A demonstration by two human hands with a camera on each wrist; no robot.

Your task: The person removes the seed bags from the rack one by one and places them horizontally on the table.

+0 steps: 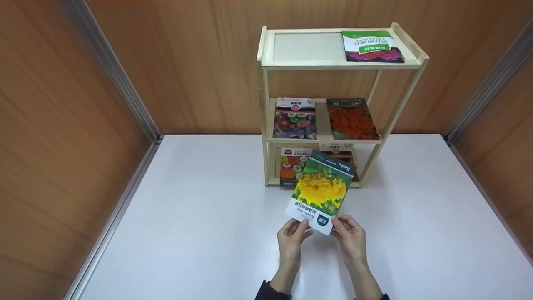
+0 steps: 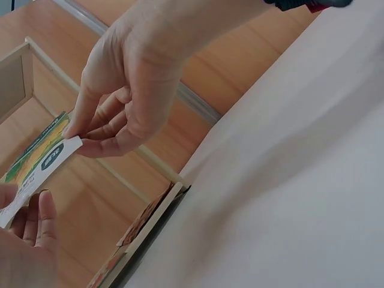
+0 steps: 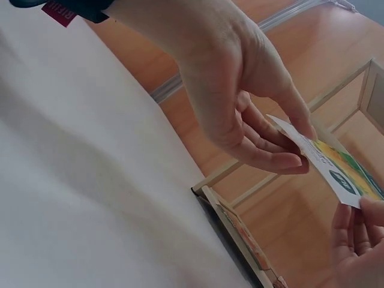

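Centrally, lower in the head view, the left hand (image 1: pixel 291 237) and right hand (image 1: pixel 350 237) each pinch a near corner of a sunflower seed packet (image 1: pixel 320 192), raised over the white desk (image 1: pixel 200 225) before a wooden shelf rack (image 1: pixel 333 62).

Left wrist view: one hand's thumb and fingers (image 2: pixel 90 129) pinch the packet's white edge at centre left.

Right wrist view: packet at right, its edge nipped between fingertips (image 3: pixel 288 159).

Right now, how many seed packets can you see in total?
6: one on the top shelf, two on the middle shelf, two on the bottom shelf, partly hidden, and one held by both hands. More may be hidden.
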